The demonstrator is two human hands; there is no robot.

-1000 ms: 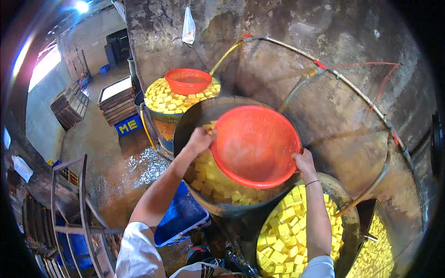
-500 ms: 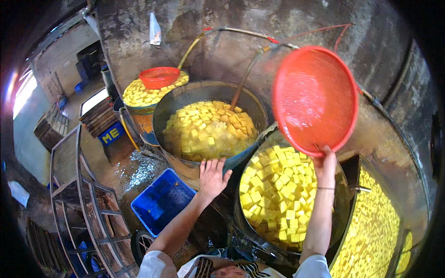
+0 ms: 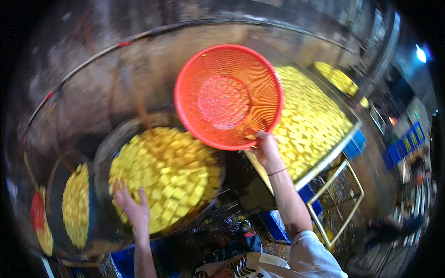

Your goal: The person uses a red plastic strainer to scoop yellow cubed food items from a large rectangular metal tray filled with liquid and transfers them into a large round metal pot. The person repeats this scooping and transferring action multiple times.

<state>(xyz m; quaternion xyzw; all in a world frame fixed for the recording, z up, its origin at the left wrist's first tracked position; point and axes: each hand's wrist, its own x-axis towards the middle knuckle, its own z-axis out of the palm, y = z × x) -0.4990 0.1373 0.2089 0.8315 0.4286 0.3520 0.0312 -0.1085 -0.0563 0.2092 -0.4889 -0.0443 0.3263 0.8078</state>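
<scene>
My right hand (image 3: pixel 266 149) is closed on the lower rim of a round orange-red plastic colander (image 3: pixel 225 99). Tilted up on its side, the colander shows me its perforated inside, with no cubes visible in it. It is held in the air between a round vat and a large square trough. Fingers spread, my left hand (image 3: pixel 132 204) hangs over the left part of the vat. Yellow tofu-like cubes (image 3: pixel 174 180) fill that vat; whether my left fingers touch them I cannot tell.
The metal-edged trough (image 3: pixel 331 157) on the right holds many more yellow cubes. Further left stand another vat of cubes (image 3: pixel 75 208) and a small red basket (image 3: pixel 38 211). A metal frame (image 3: pixel 345 217) and blue crates (image 3: pixel 404 144) stand at the right. A hose runs along the wall.
My view has turned right, toward the trough. The colander's inside now faces me more fully. My left hand has gone from the farther vat's rim to above the nearer vat's cubes.
</scene>
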